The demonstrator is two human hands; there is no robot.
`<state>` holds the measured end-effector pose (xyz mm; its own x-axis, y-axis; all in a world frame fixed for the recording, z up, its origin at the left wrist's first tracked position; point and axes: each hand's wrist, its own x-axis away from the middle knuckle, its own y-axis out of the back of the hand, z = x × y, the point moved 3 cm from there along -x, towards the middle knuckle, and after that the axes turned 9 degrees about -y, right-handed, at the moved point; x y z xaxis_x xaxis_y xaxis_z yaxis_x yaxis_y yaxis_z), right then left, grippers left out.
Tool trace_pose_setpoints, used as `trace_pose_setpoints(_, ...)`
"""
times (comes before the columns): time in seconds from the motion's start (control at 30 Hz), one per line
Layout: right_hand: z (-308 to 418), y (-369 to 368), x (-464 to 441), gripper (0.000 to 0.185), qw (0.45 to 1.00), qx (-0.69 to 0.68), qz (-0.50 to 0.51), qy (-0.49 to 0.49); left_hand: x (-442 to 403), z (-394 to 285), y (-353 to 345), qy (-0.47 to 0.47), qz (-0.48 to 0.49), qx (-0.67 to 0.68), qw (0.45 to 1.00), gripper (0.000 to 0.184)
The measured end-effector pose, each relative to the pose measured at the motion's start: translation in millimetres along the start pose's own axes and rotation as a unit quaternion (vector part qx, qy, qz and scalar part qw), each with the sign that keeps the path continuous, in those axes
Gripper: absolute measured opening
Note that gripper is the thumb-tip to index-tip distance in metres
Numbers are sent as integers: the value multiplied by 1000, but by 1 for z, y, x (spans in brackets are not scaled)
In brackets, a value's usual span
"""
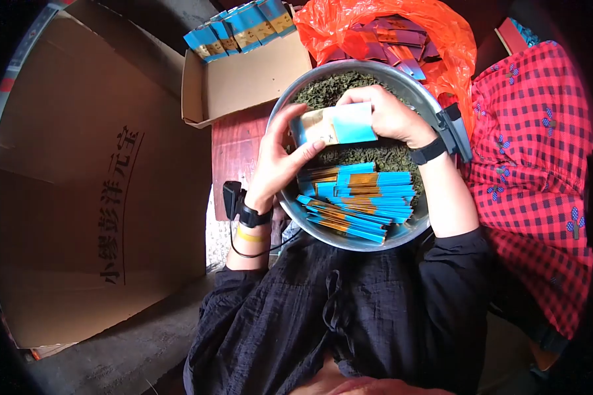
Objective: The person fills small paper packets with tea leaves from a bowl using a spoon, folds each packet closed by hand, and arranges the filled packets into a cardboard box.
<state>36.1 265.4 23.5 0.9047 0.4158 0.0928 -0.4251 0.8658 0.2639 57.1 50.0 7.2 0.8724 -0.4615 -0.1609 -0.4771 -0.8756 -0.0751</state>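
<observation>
A blue and gold packet (339,125) is held up over a round metal basin (290,209). My left hand (277,155) is closed on its left end, thumb along the lower edge. At the other end, my right hand (392,117) grips the packet's right side, its fingertips partly hidden behind it. Dark green dried leaves, apparently tea (336,82), fill the basin beneath. Several flat blue and gold packets (362,197) lie fanned in piles on the leaves, nearest my body.
A shallow cardboard box (244,89) with upright blue packets (244,26) stands at the back. An orange plastic bag (451,33) holds dark red packets (395,39). The large carton (99,184) is on the left. Red checked cloth (527,131) hangs at the right.
</observation>
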Motion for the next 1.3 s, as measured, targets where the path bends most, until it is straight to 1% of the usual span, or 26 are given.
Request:
trace_pose_setpoints(0.03, 3, 5, 1, 14, 1000, -13, -5, -7, 2, -10, 0, -126, -28, -243, 961, 72)
trace_pose_setpoints(0.07, 3, 7, 2, 14, 1000, -12, -6, -7, 5, -19, -4, -243, -56, -467, 848, 78)
trace_pose_setpoints(0.1, 1, 8, 3, 14, 999, -44, -4, -2, 5, -21, -8, -277, -48, -500, 820, 85)
trace_pose_setpoints(0.13, 2, 8, 2, 14, 997, -76, -1, 3, 6, -26, -15, -304, -40, -532, 790, 81)
trace_pose_setpoints(0.17, 3, 5, 3, 14, 995, -94, 23, -7, 7, -25, -19, -299, -26, -560, 772, 81)
trace_pose_setpoints(0.2, 4, 2, 4, 15, 997, -49, 51, 8, 6, -25, -21, -294, -10, -588, 753, 80)
trace_pose_setpoints(0.27, 7, -3, 5, 14, 998, -7, 59, 2, 6, -26, -18, -288, -10, -588, 756, 76)
trace_pose_setpoints(0.33, 4, -6, 2, 14, 998, 13, 61, 3, 3, -19, -16, -256, 45, -552, 792, 74)
trace_pose_setpoints(0.37, 2, -7, 1, 15, 998, 34, 60, 4, 1, -20, -17, -290, 28, -539, 790, 67)
trace_pose_setpoints(0.4, -1, -8, 2, 15, 998, 34, 59, 3, 1, -20, -17, -291, 29, -537, 791, 67)
trace_pose_setpoints(0.47, -3, -10, 2, 16, 989, 130, 52, 48, 1, -18, -14, -260, 34, -533, 804, 62)
trace_pose_setpoints(0.5, 2, -10, 5, 15, 984, 175, 20, 16, 1, -18, -14, -289, 39, -517, 804, 57)
trace_pose_setpoints(0.53, 4, -14, 8, 15, 984, 174, 21, 15, 0, -17, -14, -288, 39, -517, 805, 57)
trace_pose_setpoints(0.6, 10, -14, 11, 13, 955, 278, -93, 39, 0, -14, -18, -281, 55, -527, 800, 56)
trace_pose_setpoints(0.63, 9, -14, 9, 13, 955, 278, -91, 42, -1, -14, -18, -250, 61, -515, 818, 58)
trace_pose_setpoints(0.7, 6, -18, 4, 10, 982, 180, -17, 61, 0, -17, -19, -253, 56, -511, 819, 59)
trace_pose_setpoints(0.73, 7, -18, 2, 10, 982, 180, -16, 62, 1, -18, -19, -256, 55, -504, 823, 61)
trace_pose_setpoints(0.77, 7, -17, 1, 9, 993, 106, 13, 40, 1, -20, -19, -265, 56, -495, 826, 66)
trace_pose_setpoints(0.8, 6, -17, 0, 9, 998, 32, 42, 17, 1, -22, -20, -265, 56, -494, 826, 66)
trace_pose_setpoints(0.87, 5, -17, 0, 8, 999, 29, 36, 16, 1, -25, -22, -300, 31, -486, 820, 69)
trace_pose_setpoints(0.97, 6, -16, 0, 10, 999, 43, 21, -13, 4, -22, -17, -296, 41, -489, 819, 67)
trace_pose_setpoints(1.03, 1, -16, 0, 9, 980, 174, -1, 97, 5, -21, -17, -294, 52, -498, 814, 65)
trace_pose_setpoints(1.1, -3, -17, 1, 9, 982, 169, -1, 86, 5, -16, -16, -252, 70, -509, 820, 64)
trace_pose_setpoints(1.13, -3, -17, 1, 10, 983, 167, 1, 75, 4, -18, -18, -254, 72, -508, 820, 64)
trace_pose_setpoints(1.17, -3, -15, -1, 14, 988, 143, 48, 38, 4, -22, -21, -263, 66, -506, 819, 65)
trace_pose_setpoints(1.3, -3, -19, -1, 19, 984, 170, 40, 26, 2, -22, -22, -276, 70, -485, 827, 67)
